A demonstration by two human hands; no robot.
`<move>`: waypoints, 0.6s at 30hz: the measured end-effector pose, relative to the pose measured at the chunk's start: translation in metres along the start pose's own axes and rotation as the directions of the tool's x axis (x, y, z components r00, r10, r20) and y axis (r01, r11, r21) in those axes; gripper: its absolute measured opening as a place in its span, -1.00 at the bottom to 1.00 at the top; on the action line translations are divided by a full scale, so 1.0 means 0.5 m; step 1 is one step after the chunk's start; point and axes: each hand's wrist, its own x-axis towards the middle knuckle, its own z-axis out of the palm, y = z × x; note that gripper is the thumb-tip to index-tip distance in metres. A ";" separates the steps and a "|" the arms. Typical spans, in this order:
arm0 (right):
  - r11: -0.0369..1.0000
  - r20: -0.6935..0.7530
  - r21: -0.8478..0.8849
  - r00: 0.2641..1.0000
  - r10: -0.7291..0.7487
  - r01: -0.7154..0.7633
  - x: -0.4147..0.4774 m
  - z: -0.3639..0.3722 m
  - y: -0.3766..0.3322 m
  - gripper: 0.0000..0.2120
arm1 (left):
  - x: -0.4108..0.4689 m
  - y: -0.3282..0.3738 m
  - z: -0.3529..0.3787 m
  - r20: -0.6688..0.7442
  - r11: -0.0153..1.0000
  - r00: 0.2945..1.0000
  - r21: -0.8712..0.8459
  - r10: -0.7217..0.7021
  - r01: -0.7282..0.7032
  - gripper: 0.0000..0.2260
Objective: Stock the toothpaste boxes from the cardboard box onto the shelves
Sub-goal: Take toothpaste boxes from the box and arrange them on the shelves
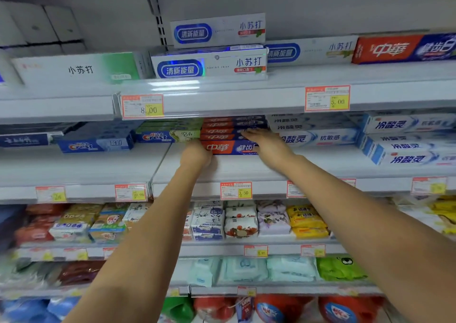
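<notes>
Stocking at the placing step, judging by the shelves [74,105]: on the second shelf [246,172] down, settling a stack of red-and-blue toothpaste boxes [222,147] into its row. Set well back on that board, between green boxes [170,135] just to the left and white-and-blue boxes [318,137] just to the right, touching or nearly touching both. No sight of the cardboard box anywhere; probably somewhere below the view.

Next, most likely: squaring the front box flush with the rest, drawing both hands clear without dragging the stack forward, then going back for more. Calls for an even push from both ends, gentle enough not to skew the upper boxes or nudge the neighbours.

Reaching up and forward with both bare forearms, long and nearly straight, converging on the stack. Left hand [196,153] pressed against the left end of the front box, back of the hand to the camera, fingertips tucked out of sight; curled or straight, impossible to tell. Right hand [267,145] laid over the right end, palm down, fingers [249,133] straight and together across the upper boxes, pressing rather than gripping.
</notes>
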 end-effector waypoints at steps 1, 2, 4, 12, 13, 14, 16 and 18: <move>0.999 0.000 0.053 1.000 0.013 -0.013 0.003 -0.003 -0.002 -0.49 | -0.001 -0.001 0.001 -0.012 1.000 1.000 0.005 -0.001 0.001 -0.78; 0.992 0.009 0.120 0.999 0.038 -0.039 0.007 -0.010 -0.006 -0.53 | -0.001 -0.001 0.002 -0.012 1.000 1.000 -0.001 -0.005 0.005 -0.78; 0.980 0.037 0.186 0.997 0.062 -0.068 0.015 -0.020 -0.014 -0.56 | 0.002 0.000 0.001 0.010 0.999 1.000 -0.052 -0.014 0.014 -0.73; 0.950 0.037 -0.147 0.958 0.283 -0.275 0.016 0.002 -0.053 -0.35 | 0.021 -0.011 -0.009 0.122 0.985 0.991 -0.169 0.049 -0.028 -0.52; 0.948 0.026 -0.106 0.952 0.306 -0.302 0.015 0.011 -0.064 -0.36 | 0.023 -0.013 -0.008 0.117 0.983 0.992 -0.180 0.044 -0.022 -0.51; 0.948 0.008 -0.067 0.950 0.312 -0.311 0.014 0.019 -0.074 -0.38 | 0.024 -0.017 -0.007 0.110 0.979 0.994 -0.203 0.029 -0.007 -0.49; 0.954 -0.042 -0.029 0.954 0.296 -0.298 0.013 0.031 -0.082 -0.38 | 0.022 -0.022 -0.009 0.097 0.965 0.995 -0.259 -0.008 0.033 -0.46; 0.966 -0.068 -0.002 0.964 0.258 -0.259 0.015 0.032 -0.071 -0.38 | 0.021 -0.026 -0.010 0.092 0.960 0.996 -0.276 -0.016 0.040 -0.48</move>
